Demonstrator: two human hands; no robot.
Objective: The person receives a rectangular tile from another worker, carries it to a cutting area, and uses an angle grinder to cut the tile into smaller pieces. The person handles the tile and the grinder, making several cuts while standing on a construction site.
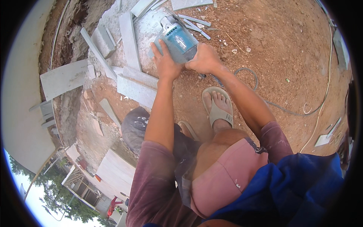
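A teal handheld stone cutter [180,39] with a silver metal head is at the upper middle, over a grey stone tile [176,56]. My right hand [204,59] is closed around the cutter's dark rear end. Just to its left, my left hand [166,64] lies on the tile with its fingers stretched out and apart. The two wrists nearly meet at the tile's near edge. The cutter hides much of the tile, and its blade does not show.
Cut slabs [129,41] and narrow strips lie on dusty ground at left. Another slab [136,90] sits close to my left forearm. A cable [287,112] loops across the brown soil at right. My sandalled foot [218,104] stands near the cutter. A person in red [112,207] is far off.
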